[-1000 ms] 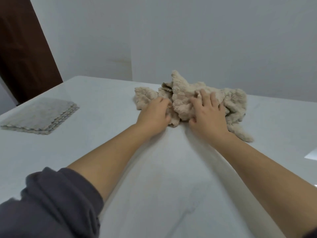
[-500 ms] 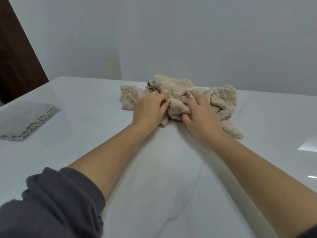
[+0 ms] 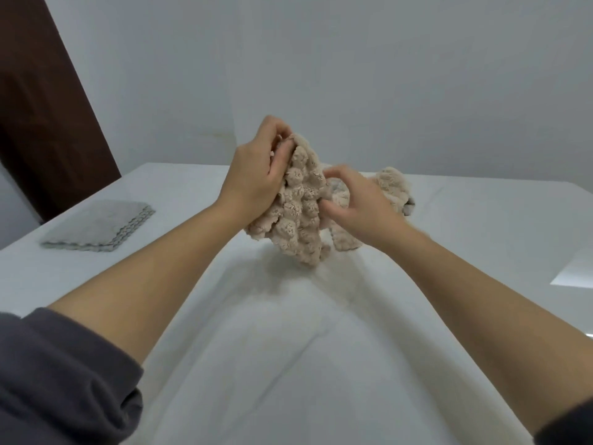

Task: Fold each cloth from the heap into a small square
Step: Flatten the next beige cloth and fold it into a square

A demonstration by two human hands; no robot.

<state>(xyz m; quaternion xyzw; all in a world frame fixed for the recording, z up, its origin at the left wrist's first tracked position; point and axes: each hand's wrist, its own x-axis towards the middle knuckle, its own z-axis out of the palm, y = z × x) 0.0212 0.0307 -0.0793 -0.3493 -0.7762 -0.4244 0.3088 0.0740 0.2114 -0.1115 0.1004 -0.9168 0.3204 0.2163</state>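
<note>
A fluffy beige cloth (image 3: 300,216) hangs crumpled above the white table (image 3: 288,364), lifted from the heap. My left hand (image 3: 253,175) pinches its top edge, raised highest. My right hand (image 3: 356,207) grips the cloth's right side, lower down. Behind my right hand the rest of the beige heap (image 3: 393,187) lies on the table, partly hidden by the hand. The hanging cloth's lower end is close to the table top.
A stack of folded grey cloths (image 3: 102,226) lies near the table's left edge. A dark brown door (image 3: 41,107) stands at the far left. A pale wall (image 3: 385,75) rises behind the table. A bright reflection (image 3: 574,271) shows at the right.
Both hands were pressed on the heap on the table. They have closed on one beige cloth and lifted it up and toward me, away from the heap.
</note>
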